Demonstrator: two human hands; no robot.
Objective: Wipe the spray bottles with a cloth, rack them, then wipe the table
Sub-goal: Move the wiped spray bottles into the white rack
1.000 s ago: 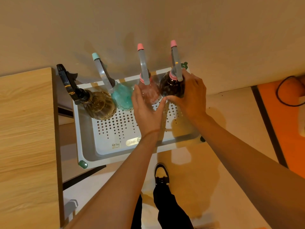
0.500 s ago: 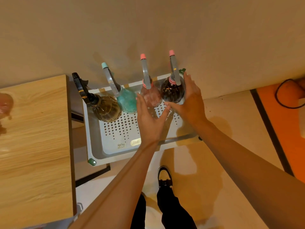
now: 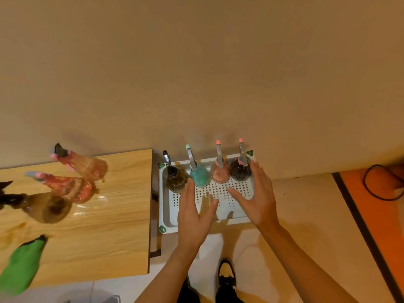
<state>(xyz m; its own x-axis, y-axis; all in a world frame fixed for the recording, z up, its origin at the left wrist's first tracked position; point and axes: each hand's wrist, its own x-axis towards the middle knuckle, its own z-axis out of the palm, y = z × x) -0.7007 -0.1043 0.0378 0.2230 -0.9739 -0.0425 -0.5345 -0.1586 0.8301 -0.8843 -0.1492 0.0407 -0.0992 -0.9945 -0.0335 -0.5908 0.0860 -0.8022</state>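
Left hand (image 3: 192,215) and right hand (image 3: 260,201) hover flat-fingered (holding nothing) over the rack (image 3: 220,189) of spray bottles (image 3: 199,177).

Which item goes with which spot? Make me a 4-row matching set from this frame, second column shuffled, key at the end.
Items
1. teal bottle
2. green cloth
3. dark bottle
4. left hand

Places or states
A. lying on the wooden table, at its near end
B. right end of the rack, next to the right hand
C. second from the left in the rack
D. open over the rack's front edge, holding nothing

Pairs: 1-C, 2-A, 3-B, 4-D
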